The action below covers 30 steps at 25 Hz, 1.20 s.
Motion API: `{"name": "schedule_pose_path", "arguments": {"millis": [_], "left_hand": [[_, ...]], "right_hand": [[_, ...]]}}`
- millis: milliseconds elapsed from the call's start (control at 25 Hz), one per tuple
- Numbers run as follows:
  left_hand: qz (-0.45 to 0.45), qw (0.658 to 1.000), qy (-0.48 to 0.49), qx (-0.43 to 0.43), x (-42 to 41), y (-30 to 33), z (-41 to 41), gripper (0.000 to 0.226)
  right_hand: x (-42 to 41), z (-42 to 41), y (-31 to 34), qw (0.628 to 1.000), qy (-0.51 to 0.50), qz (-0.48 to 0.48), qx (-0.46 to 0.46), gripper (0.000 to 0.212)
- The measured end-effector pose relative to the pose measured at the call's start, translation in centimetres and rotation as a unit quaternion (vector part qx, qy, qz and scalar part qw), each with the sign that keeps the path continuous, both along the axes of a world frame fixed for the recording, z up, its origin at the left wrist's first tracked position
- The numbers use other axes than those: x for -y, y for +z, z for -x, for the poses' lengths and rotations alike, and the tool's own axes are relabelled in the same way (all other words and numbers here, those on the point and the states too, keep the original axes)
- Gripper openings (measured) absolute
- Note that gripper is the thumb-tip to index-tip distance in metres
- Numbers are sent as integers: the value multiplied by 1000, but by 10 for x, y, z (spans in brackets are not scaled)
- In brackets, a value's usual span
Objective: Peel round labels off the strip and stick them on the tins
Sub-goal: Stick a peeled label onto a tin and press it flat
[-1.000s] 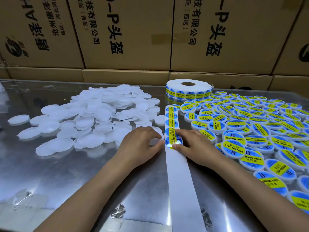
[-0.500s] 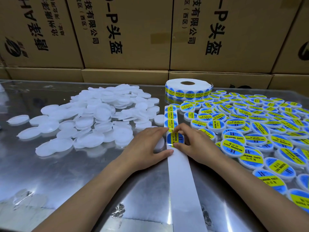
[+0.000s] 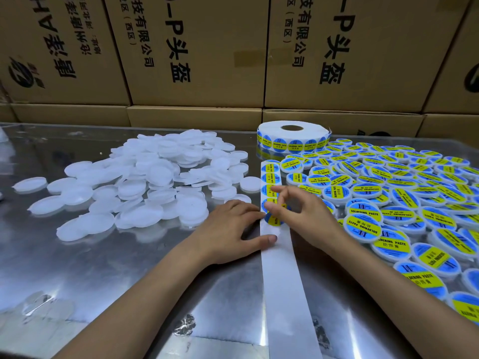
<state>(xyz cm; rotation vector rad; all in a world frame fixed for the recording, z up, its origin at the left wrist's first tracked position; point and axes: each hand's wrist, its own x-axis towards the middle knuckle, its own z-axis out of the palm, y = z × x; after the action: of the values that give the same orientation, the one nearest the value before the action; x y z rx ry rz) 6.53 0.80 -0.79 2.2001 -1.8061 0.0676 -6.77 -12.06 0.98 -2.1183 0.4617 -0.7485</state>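
At the strip's [image 3: 281, 268] ten o'clock lie plain white tins [image 3: 145, 187], labelled tins [image 3: 388, 203] at two; left hand [image 3: 230, 234] presses it flat-fingered, right hand [image 3: 303, 216] pinches a label [image 3: 273, 220].

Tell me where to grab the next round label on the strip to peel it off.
Take the label by its near rim, where the bare backing begins, and lift that edge away from you. It lies flat, so only a thumb-and-finger pinch at the rim gets under it. The left hand pins the backing beside it.
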Motion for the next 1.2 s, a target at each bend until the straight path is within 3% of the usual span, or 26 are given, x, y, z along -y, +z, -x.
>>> {"name": "schedule_pose_path", "arguments": {"millis": [160,280,600,680,760,920,1200], "left_hand": [[0,1000,3,4,-2,-1,3,74],[0,1000,6,2,-3,-1,4,75],[23,999,22,-33,-8,6,-1,56],[23,997,57,-46,-12,9,-6,59],[23,994,91,-52,-16,12,-11,65],[25,989,132,-64,-20,15,-16,64],[33,988,109,-103,-20,17,-11,55]], "right_hand": [[-8,2,14,970,32,-211,117,30],[-10,4,14,941,61,-313,110,28],[-2,1,4,930,71,-358,48,16],[-1,1,3,924,76,-374,34,42],[0,1,4,921,73,-383,22,50],[2,2,7,919,72,-388,14,14],[3,3,8,914,82,-397,-9,21]]}}
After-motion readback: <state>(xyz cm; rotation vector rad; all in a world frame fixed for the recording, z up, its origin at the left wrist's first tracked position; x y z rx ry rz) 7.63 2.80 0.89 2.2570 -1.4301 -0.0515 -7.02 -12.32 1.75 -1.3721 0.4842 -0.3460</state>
